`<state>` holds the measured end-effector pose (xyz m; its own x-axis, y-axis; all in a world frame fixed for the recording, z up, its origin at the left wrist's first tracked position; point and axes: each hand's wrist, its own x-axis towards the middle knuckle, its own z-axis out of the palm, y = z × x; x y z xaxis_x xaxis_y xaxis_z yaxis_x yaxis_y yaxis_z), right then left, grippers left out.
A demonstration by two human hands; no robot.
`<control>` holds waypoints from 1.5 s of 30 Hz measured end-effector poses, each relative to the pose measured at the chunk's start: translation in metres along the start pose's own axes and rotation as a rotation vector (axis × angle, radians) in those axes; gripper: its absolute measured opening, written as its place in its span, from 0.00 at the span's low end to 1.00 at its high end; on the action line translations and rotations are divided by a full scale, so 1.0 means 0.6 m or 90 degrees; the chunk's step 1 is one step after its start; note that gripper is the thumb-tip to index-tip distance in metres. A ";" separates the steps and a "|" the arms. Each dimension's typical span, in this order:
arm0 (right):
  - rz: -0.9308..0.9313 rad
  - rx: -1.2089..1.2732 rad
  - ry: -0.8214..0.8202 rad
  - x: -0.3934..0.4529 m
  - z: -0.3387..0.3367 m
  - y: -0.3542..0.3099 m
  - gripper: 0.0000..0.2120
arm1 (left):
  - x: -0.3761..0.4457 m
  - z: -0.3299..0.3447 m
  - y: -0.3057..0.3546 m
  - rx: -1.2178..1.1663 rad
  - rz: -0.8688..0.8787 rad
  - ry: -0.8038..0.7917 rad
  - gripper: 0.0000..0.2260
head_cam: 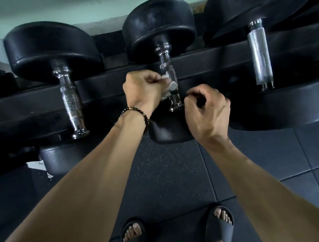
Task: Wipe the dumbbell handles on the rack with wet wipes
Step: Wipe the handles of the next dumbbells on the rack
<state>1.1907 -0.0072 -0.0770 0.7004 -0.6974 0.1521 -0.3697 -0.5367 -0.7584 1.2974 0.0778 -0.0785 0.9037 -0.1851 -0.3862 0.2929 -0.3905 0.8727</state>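
the floor (171, 179) is dark rubber tiling with pale speckles and visible seams, filling the frame from 3 o'clock round to 9 o'clock; two feet in dark slides (220, 231) stand on it at 6 o'clock. a pale green wall (101, 0) runs across 12 o'clock behind a black rack (23, 104), whose long front rail crosses the frame from 9 to 3 o'clock. three black dumbbells lie across the rack with chrome knurled handles pointing toward the viewer: the left dumbbell (69, 103) at 10 o'clock, the middle dumbbell (164, 60) at 12 o'clock and the right dumbbell (259, 57) at 2 o'clock. clear gaps of rail separate the handles, and the near heads overhang the rack's front edge above open floor.

the left hand (143, 90), with a beaded bracelet (136, 113) at the wrist, has its fingers closed around a crumpled white wet wipe (170, 85), pressed against the lower part of the middle dumbbell's handle. the right hand (207, 111) sits just beside that handle's near collar at its 3 o'clock side, fingers curled in narrowly and holding nothing visible; whether it touches the chrome cannot be told. both forearms reach in from 7 and 5 o'clock.
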 end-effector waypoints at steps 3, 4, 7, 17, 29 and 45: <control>-0.015 -0.005 0.008 -0.002 0.003 0.002 0.11 | 0.000 -0.006 -0.026 0.018 -0.054 -0.093 0.05; -0.021 -0.005 0.010 -0.004 0.003 0.001 0.11 | -0.003 -0.010 -0.034 0.074 -0.055 -0.129 0.04; -0.024 -0.015 0.012 -0.003 0.004 0.002 0.10 | -0.003 -0.017 -0.032 0.064 -0.066 -0.128 0.05; -0.027 -0.026 0.014 -0.002 0.002 0.002 0.10 | -0.025 -0.014 -0.022 0.058 -0.076 -0.099 0.06; -0.045 -0.028 0.017 -0.002 0.003 0.003 0.10 | -0.029 -0.014 -0.023 0.063 -0.088 -0.107 0.06; -0.006 -0.027 -0.006 -0.001 0.001 0.000 0.11 | -0.002 -0.005 -0.001 -0.108 -0.151 -0.041 0.05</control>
<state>1.1907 -0.0067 -0.0772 0.7100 -0.6874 0.1533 -0.3877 -0.5632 -0.7297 1.2972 0.0812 -0.0776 0.7835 -0.1655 -0.5989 0.5465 -0.2751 0.7910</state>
